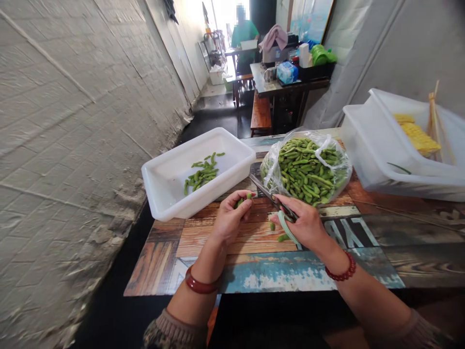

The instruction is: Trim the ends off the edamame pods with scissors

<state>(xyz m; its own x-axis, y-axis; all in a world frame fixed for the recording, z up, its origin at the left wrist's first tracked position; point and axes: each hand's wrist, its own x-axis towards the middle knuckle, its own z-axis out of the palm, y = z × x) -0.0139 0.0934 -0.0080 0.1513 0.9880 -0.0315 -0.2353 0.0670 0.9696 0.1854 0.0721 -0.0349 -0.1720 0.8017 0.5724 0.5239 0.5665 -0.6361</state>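
Note:
My left hand (232, 215) pinches a green edamame pod (249, 196) above the table, its fingers closed. In my right hand (303, 223) are scissors (286, 228) with pale green handles, the blades pointing up and left near the pod. A white plastic tub (165, 206) on the left has a small heap of pods (201, 174) inside. Behind my right hand stands a clear plastic bag (271, 169) full of edamame pods (305, 169). Loose green pieces (283, 238) lie on the wood-patterned table (210, 237) below the scissors.
Stacked white tubs (378, 169) on the right hold yellow noodle-like blocks (417, 135) and wooden sticks (433, 116). A rough white wall (72, 145) runs along the left. Farther back are a cluttered table (269, 87), a bench (260, 114) and a person in green (245, 34).

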